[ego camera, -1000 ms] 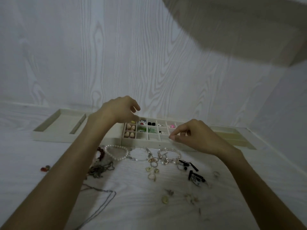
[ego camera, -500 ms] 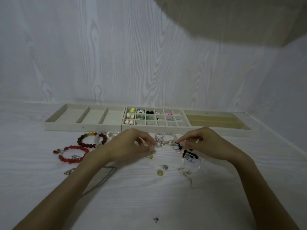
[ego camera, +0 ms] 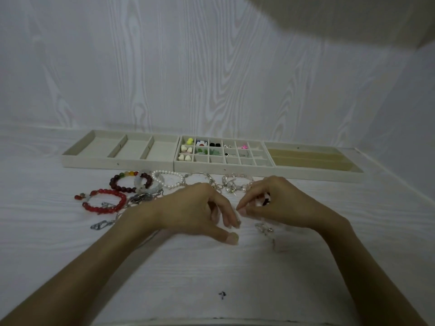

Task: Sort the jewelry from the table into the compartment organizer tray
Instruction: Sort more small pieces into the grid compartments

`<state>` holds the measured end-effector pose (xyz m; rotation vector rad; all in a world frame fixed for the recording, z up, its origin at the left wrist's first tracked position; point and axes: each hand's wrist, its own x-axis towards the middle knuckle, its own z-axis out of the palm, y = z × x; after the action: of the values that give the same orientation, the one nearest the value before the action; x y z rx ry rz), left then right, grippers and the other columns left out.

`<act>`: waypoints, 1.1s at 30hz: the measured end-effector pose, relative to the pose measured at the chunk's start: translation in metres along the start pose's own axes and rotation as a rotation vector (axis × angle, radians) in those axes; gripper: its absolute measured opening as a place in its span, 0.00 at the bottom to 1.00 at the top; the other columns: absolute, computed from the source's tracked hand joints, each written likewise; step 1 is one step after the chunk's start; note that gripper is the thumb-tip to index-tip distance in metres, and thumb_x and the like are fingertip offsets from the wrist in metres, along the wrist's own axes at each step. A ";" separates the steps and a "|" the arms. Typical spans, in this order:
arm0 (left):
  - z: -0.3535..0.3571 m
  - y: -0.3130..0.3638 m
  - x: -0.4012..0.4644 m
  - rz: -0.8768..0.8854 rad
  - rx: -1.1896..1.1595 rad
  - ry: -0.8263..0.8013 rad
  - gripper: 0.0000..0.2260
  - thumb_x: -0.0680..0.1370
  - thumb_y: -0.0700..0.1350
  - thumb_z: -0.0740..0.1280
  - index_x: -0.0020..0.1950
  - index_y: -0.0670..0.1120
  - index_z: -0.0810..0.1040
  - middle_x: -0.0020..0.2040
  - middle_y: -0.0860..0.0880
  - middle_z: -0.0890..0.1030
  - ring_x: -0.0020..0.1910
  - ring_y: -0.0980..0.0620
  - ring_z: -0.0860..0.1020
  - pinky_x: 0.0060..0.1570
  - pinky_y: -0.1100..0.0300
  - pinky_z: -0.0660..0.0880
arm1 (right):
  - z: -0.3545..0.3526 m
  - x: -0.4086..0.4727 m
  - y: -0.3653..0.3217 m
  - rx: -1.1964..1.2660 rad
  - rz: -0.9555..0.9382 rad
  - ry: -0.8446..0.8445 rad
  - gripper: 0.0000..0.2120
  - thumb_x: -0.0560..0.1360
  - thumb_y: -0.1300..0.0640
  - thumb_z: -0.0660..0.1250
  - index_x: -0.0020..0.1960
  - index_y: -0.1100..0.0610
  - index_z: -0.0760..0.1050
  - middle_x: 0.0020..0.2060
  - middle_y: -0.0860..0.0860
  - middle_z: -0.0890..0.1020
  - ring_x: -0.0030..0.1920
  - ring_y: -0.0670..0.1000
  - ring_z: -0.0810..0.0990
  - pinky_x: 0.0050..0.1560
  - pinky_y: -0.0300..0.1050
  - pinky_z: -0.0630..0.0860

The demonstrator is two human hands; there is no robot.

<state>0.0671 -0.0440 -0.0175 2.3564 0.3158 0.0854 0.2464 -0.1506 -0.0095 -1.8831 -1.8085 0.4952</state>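
Both hands hover low over the white table [ego camera: 70,243], fingers curled toward each other at the middle of the scene. On the left hand [ego camera: 195,212] the thumb and fingertips are brought near one another around a small gold-coloured piece [ego camera: 233,236] at the thumb tip, though whether it is actually pinched or only touched I cannot tell. The right hand [ego camera: 275,205] has its thumb and forefinger drawn together, perhaps on something tiny, but the view is too dim to say what, if anything, it holds; a small black piece [ego camera: 266,201] shows by its fingers. The organizer tray [ego camera: 235,169] stands at twelve o'clock from the hands, against the wall, with a three-part tray [ego camera: 113,162] touching it at its nine o'clock side and a tray of long slots [ego camera: 317,171] at its three o'clock side. Several of its small compartments hold earrings: yellow, cream, green, black and pink. Loose jewelry lies between the trays and the hands: a pearl bracelet [ego camera: 168,181] at eleven o'clock, a dark red bead bracelet [ego camera: 128,183] and a bright red bead bracelet [ego camera: 106,201] at ten o'clock, and a clear bead bracelet [ego camera: 235,184] at twelve o'clock. A small clear piece [ego camera: 263,228] lies just under the right hand at six o'clock.
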 end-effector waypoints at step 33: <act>-0.015 -0.004 0.037 -0.305 -0.920 0.385 0.09 0.75 0.44 0.70 0.50 0.41 0.84 0.31 0.51 0.78 0.26 0.61 0.70 0.20 0.71 0.62 | 0.013 0.017 -0.015 0.574 0.035 0.598 0.06 0.66 0.58 0.76 0.43 0.55 0.85 0.35 0.51 0.85 0.39 0.63 0.81 0.43 0.57 0.79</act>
<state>0.1001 -0.0217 -0.0105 1.3537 0.6534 0.4390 0.2278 -0.1320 -0.0106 -1.4525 -1.0965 0.3566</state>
